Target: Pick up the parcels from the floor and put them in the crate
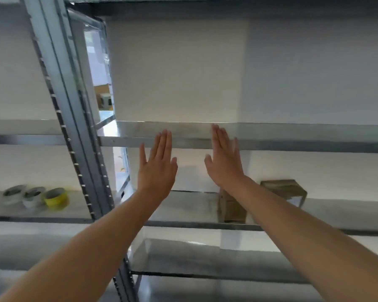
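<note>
My left hand [156, 164] and my right hand [224, 159] are both stretched out in front of me, fingers straight, backs toward me, holding nothing. They hover side by side before a metal shelving unit [292, 146], at the height of one shelf edge. Two small brown cardboard boxes stand on the shelf below: one [231, 207] partly hidden behind my right forearm, the other [285, 189] further right. No crate and no floor parcels are in view.
A grey perforated upright post [74, 131] divides the shelving at the left. Three rolls of tape [36, 196], two whitish and one yellow, lie on the left shelf. Lower shelves run across below my arms. A white wall is behind the shelves.
</note>
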